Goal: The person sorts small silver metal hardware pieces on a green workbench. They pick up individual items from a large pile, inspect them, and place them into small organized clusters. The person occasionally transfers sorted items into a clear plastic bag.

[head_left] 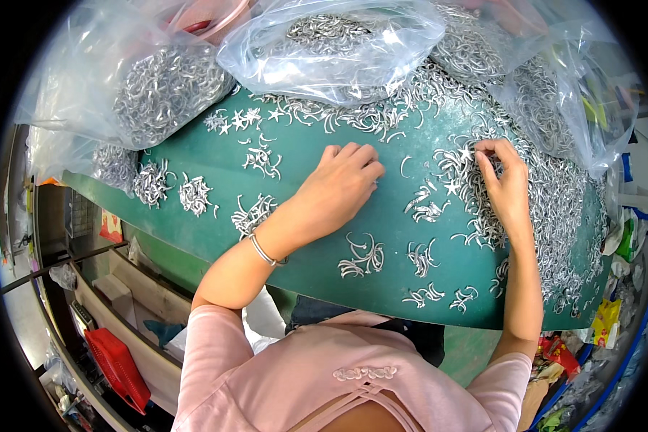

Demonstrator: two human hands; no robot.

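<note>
My left hand [342, 181] is over the middle of the green table [317, 252], back up, fingers curled in; whatever they hold is hidden. To the right, my right hand [505, 180] pinches thumb and forefinger together at the edge of a big heap of curved silver metal pieces [554, 223]. A small silver star-shaped piece [466, 153] lies right by those fingertips, but I cannot tell whether it is gripped. Loose clusters of curved pieces [365, 257] lie between my arms. Another small pile [252, 214] sits beside my left wrist.
Clear plastic bags of silver pieces stand along the far side: one at left [169, 93], one in the middle [331, 50], one at right [540, 101]. Several silver stars [246, 117] lie at the far left. A red basket [117, 367] is below, at left.
</note>
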